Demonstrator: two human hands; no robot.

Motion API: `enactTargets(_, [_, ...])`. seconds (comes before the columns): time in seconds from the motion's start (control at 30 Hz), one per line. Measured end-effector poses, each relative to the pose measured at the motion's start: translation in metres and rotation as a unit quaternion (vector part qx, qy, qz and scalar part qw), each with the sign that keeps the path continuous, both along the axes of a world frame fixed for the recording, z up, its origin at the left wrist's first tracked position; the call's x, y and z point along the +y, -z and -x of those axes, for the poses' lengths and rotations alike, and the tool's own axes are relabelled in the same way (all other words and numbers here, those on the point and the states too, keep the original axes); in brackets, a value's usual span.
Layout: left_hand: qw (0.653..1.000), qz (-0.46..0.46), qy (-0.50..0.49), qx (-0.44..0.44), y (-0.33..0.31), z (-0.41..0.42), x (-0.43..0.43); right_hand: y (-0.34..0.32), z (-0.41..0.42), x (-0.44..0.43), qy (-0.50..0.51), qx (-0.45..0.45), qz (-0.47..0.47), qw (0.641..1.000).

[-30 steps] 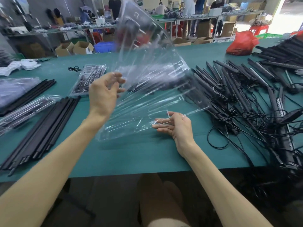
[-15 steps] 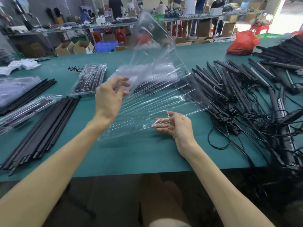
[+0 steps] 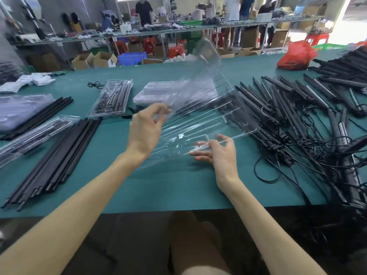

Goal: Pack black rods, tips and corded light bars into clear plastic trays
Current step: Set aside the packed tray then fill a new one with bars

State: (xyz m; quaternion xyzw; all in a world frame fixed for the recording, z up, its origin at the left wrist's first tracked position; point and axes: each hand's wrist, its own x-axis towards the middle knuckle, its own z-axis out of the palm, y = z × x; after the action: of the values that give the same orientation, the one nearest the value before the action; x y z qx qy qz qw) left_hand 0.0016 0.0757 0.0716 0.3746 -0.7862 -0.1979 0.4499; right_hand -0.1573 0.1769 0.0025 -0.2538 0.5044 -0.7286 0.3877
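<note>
Two hands of mine are on one clear tray (image 3: 200, 128), which hangs tilted just above the desk (image 3: 178, 187) in front of me. My left hand (image 3: 146, 133) is raised at the tray's left side. Its fingers (image 3: 154, 111) are curled in toward the thumb, pinching a clear edge there. My right hand (image 3: 222, 155) is lower, at the tray's near right corner. Its fingers (image 3: 198, 153) are nearly straight and loosely spread, pointing left, with the clear rim lying across them. I cannot tell whether the thumb presses down on that rim. The tray's far right end reaches over the near ends of the bars (image 3: 294, 108). A second clear sheet (image 3: 206, 62) rises steeply from the left hand's pinch toward the far side, blurred. I cannot tell if it is hinged to the tray or separate.

The corded bars lie in a tangled heap on the right of the desk, their black cords looping toward the near edge. On the left, the rods (image 3: 59, 153) lie side by side in a bundle, running away from me. Beyond my left hand sits a packed tray (image 3: 112, 100) with dark parts in it. Just right of it is a stack (image 3: 174, 90) of clear trays, partly seen through the raised sheet. A red bag (image 3: 296, 54) sits on the desk's far right.
</note>
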Motion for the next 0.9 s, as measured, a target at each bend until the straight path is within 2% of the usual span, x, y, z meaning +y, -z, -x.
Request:
enactTargets(0.07, [0.999,0.033,-0.009,-0.04,0.009,0.004,0.009,0.003,0.001,0.003,0.106,0.122,-0.039,0.986])
enactTargets(0.1, [0.997,0.043,-0.011,-0.056,0.013,0.006,0.013,0.004,0.001,0.005,0.165,0.2,-0.067,0.963])
enactTargets(0.2, [0.995,0.046,-0.007,-0.091,0.019,0.009,0.022,0.001,-0.002,0.013,0.287,0.396,-0.114,0.865])
enactTargets(0.27, [0.994,0.052,-0.008,-0.094,0.018,0.005,0.025,0.001,-0.004,0.02,0.314,0.465,-0.118,0.819])
enactTargets(0.37, [0.995,0.067,-0.011,-0.07,0.01,-0.007,0.025,0.004,-0.001,0.032,0.295,0.442,-0.107,0.84])
enactTargets(0.5, [0.997,0.054,-0.002,-0.06,0.004,-0.014,0.025,0.003,0.001,0.043,0.297,0.458,-0.093,0.832])
enactTargets(0.6, [0.998,0.051,-0.006,-0.047,0.0,-0.016,0.025,-0.005,0.0,0.046,0.277,0.386,-0.074,0.877])
enactTargets(0.67, [0.998,0.052,-0.012,-0.045,-0.002,-0.018,0.021,-0.009,0.003,0.05,0.269,0.39,-0.068,0.878])
enactTargets(0.7, [0.997,0.049,-0.01,-0.052,-0.001,-0.02,0.02,-0.011,0.003,0.052,0.265,0.437,-0.084,0.855])
enactTargets(0.73, [0.997,0.045,-0.004,-0.066,0.001,-0.021,0.02,-0.012,0.003,0.053,0.257,0.501,-0.113,0.818])
enactTargets(0.83, [0.994,0.04,0.015,-0.101,0.01,-0.02,0.025,-0.014,-0.003,0.047,0.198,0.677,-0.215,0.676])
enactTargets(0.87, [0.993,0.04,0.02,-0.108,0.012,-0.019,0.027,-0.015,-0.008,0.042,0.171,0.706,-0.234,0.646])
enactTargets(0.9, [0.992,0.038,0.028,-0.116,0.014,-0.017,0.029,-0.016,-0.014,0.035,0.14,0.722,-0.236,0.635])
